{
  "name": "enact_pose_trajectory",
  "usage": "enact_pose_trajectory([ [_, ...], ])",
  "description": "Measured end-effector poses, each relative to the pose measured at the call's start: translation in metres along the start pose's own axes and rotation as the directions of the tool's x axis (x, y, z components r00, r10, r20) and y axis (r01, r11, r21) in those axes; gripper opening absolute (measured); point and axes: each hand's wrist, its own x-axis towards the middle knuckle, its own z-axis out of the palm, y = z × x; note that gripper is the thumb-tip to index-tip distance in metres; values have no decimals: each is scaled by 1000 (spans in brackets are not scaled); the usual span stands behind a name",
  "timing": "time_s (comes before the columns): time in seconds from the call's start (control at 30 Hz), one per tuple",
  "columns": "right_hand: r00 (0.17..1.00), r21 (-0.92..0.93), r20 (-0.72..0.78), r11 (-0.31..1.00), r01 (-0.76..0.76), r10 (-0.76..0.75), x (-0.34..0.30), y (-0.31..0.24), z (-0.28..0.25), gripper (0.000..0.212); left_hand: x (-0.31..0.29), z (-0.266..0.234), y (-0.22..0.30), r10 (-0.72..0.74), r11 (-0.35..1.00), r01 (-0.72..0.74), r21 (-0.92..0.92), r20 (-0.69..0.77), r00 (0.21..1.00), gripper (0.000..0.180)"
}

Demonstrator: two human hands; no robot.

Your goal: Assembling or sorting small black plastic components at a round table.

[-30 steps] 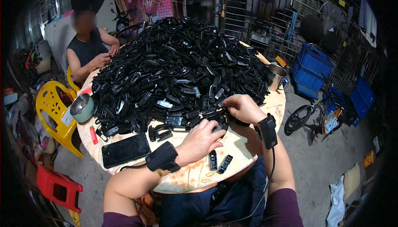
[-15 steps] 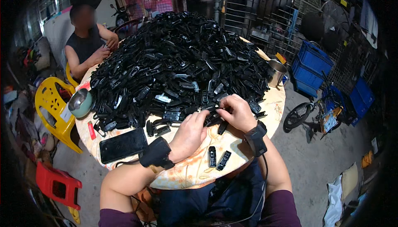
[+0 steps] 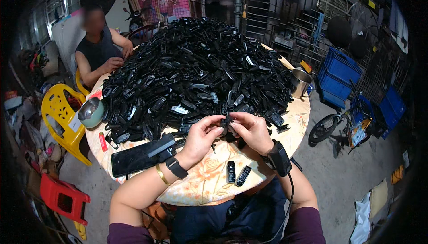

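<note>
My left hand and my right hand meet over the near edge of a round table covered with a floral cloth. Together they pinch one small black plastic part between their fingertips. Just beyond them rises a big heap of the same black plastic parts, filling most of the tabletop. Two finished-looking black pieces lie side by side on the cloth near my body. Each wrist carries a black strapped device, and a cable runs from the right one.
A black phone lies at the table's left front. A green bowl sits at the left edge, a metal cup at the right. Another person sits across. Yellow chair, red stool, blue crates surround the table.
My hands have drawn together from the heap's edge, and both now hold a single black part between them. The view has shifted slightly toward the table.
</note>
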Motion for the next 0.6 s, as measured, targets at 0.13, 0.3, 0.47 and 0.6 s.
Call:
enact_pose_trajectory([
  [0.13, 996, -61, -17, 995, 83, -84, 0, 5, 0, 23, -2, 3, 5, 58, 979, -47, 198, -52, 997, 30],
  [0.3, 958, -287, -76, 926, 244, -276, -3, -7, 5, 15, -3, 5, 7, -6, 992, 18, 125, -99, 995, 30],
  [0.47, 927, -331, -15, 877, 348, -374, -1, -7, 4, 13, -2, 2, 6, -52, 998, 54, 15, -70, 996, 31],
  [0.6, 877, -470, 11, 772, 428, -480, -3, -6, 8, 14, -3, 7, 3, -61, 994, 53, -100, -87, 994, 31],
])
